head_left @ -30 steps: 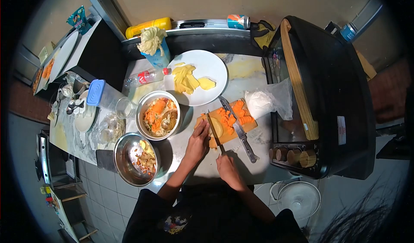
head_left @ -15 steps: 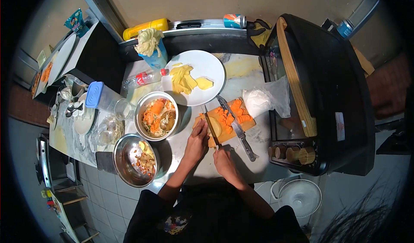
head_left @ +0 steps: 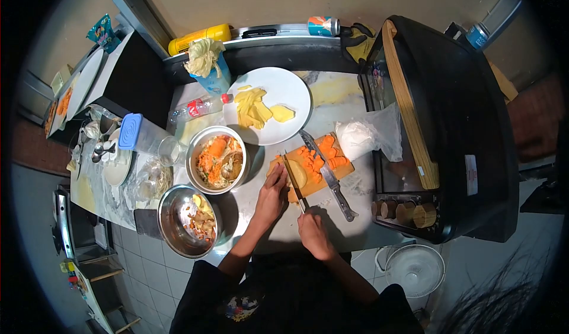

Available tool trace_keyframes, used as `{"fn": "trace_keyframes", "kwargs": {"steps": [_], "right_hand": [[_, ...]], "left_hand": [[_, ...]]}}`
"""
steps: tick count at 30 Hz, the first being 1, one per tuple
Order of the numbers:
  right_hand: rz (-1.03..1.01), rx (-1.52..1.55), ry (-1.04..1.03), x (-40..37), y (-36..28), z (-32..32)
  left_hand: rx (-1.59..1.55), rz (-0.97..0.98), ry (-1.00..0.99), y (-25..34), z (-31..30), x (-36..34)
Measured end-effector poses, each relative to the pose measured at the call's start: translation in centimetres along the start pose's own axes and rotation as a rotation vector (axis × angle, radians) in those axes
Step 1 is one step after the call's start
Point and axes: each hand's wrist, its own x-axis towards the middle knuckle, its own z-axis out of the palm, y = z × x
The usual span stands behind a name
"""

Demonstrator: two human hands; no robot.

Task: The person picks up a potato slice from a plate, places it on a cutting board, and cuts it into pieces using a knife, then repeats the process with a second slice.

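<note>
My right hand point(head_left: 313, 234) is wrapped round the handle of a narrow knife point(head_left: 292, 179), whose blade lies along a yellow slice point(head_left: 298, 173) on the wooden cutting board point(head_left: 314, 188). At the board's left edge my left hand point(head_left: 272, 192) has its fingers together beside the blade; what they grip is hidden. Chopped orange pieces point(head_left: 309, 161) sit on the board. A second, wider knife point(head_left: 329, 180) rests across it, its handle over the near edge. Behind, a white plate point(head_left: 296, 90) bears yellow slices point(head_left: 253, 109).
Left of my hands stand a white pot point(head_left: 193, 174) of shredded food and a steel bowl point(head_left: 168, 230) with peelings. A plastic bag of white powder point(head_left: 355, 140) and a black oven point(head_left: 468, 138) are on the right. A bottle point(head_left: 198, 108) lies behind.
My right hand has moved slightly right and toward me with the narrow knife, showing more of the blade near the handle. The whole view has shifted a little.
</note>
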Motion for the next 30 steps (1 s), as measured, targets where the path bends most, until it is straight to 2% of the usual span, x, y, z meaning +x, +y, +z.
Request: {"fn": "trace_keyframes", "kwargs": {"steps": [2, 8, 10, 16, 22, 30], "right_hand": [[-0.011, -0.039, 0.042, -0.1, -0.1, 0.0], [-0.006, -0.085, -0.029, 0.8, -1.0, -1.1], [0.059, -0.013, -0.029, 1.3, -1.3, -1.1], [0.073, 0.031, -0.005, 2.3, -0.5, 0.3], [-0.010, 0.097, 0.009, 3.6, -0.2, 0.8], [0.025, 0.107, -0.020, 3.1, -0.2, 0.6]], "left_hand": [[-0.004, 0.004, 0.003, -0.1, 0.1, 0.0], [0.017, 0.007, 0.016, 0.0, 0.2, -0.1], [0.002, -0.004, 0.017, 0.2, 0.2, -0.1], [-0.036, -0.008, 0.036, -0.1, 0.4, -0.1], [-0.027, -0.003, 0.021, -0.1, 0.3, -0.2], [-0.061, -0.018, 0.021, 0.1, 0.1, 0.1]]}}
